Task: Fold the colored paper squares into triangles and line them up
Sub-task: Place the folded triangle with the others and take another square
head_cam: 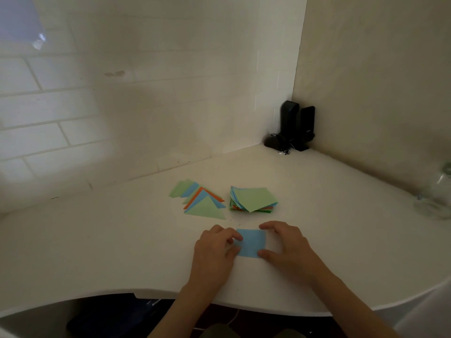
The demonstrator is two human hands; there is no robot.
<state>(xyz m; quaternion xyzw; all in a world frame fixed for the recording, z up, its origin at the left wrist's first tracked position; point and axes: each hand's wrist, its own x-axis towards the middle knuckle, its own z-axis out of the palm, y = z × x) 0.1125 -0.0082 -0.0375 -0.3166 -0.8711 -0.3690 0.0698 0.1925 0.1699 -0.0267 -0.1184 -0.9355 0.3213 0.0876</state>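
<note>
White corner countertop (122,245) under tiled walls carries a stack of unfolded squares (253,200) and, just left of it, a fanned row of folded triangles (201,201). Nearer the edge, a blue paper square (251,242) lies flat. Left hand (214,250) pinches its left edge; right hand (285,242) braces the right corners between thumb and fingertips. Step in hand: starting the diagonal fold. Next, bring one corner onto the opposite corner and crease.

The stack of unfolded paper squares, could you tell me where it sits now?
The stack of squares lies mid-table, just right of the folded triangles and beyond the blue square.
</note>
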